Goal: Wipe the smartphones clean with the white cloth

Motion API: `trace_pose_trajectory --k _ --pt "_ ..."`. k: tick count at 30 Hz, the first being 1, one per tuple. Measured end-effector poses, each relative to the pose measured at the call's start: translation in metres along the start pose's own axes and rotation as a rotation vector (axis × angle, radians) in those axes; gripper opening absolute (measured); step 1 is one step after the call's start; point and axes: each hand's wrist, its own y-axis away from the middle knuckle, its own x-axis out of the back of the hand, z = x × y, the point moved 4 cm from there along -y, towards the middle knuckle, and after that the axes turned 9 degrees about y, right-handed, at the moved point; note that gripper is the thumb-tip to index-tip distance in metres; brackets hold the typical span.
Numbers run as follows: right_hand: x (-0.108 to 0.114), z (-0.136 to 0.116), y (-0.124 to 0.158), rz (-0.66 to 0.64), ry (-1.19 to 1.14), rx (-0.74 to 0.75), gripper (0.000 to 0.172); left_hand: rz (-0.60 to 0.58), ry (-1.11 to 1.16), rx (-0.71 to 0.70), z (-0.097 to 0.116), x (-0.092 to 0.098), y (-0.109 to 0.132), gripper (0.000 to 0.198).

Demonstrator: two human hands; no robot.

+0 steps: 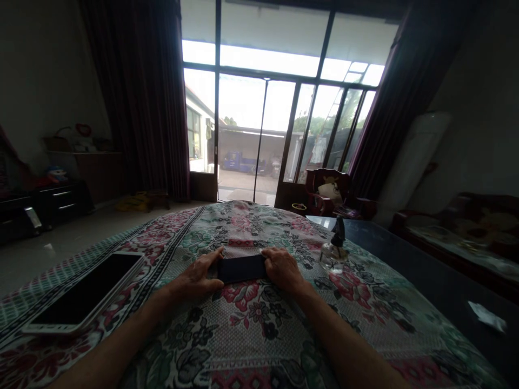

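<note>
- Both your grips hold the black phone [242,269], left hand [199,274] and right hand [283,267] at opposite ends.
- Flowery cloth [239,343] is under it.
- A spray bottle [333,254] stands to your right.

The head view looks forward and down across the patterned cloth [243,346].

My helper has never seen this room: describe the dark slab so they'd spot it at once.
Find the flowered cloth filling the foreground. Around its middle, the left hand and right hand hold the dark slab by opposite ends. Unlike the white-framed device lying at left, it shows no pale border.
</note>
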Motion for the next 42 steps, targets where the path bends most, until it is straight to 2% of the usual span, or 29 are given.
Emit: trace_pose_trajectory --k 4,13,16,21,24,29,35,42 --pt "0.002 -0.010 0.003 0.013 0.034 0.031 0.035 0.005 0.037 0.025 0.005 -0.001 0.000 0.081" --pt "0.002 -0.054 0.010 0.007 -0.037 0.272 0.037 0.013 0.114 0.011 -0.004 -0.010 0.000 0.084" --pt "0.001 -0.055 0.009 0.018 -0.063 0.308 0.038 0.016 0.114 0.023 -0.003 -0.010 0.000 0.084" --pt "0.001 -0.044 0.006 -0.004 -0.020 0.182 0.033 0.070 0.066 0.050 -0.001 -0.004 -0.003 0.086" --pt "0.000 -0.042 0.005 0.005 -0.019 0.173 0.033 0.072 0.046 0.051 -0.003 -0.004 -0.003 0.084" --pt "-0.005 -0.055 0.004 0.035 -0.027 0.233 0.034 0.065 0.072 0.064 -0.003 -0.006 -0.004 0.085" --pt "-0.006 -0.076 0.005 -0.004 -0.035 0.357 0.038 0.085 0.064 0.083 -0.003 -0.008 -0.005 0.091" --pt "-0.001 -0.080 0.008 -0.004 -0.146 0.454 0.037 0.077 0.038 0.086 -0.003 -0.007 -0.005 0.089"
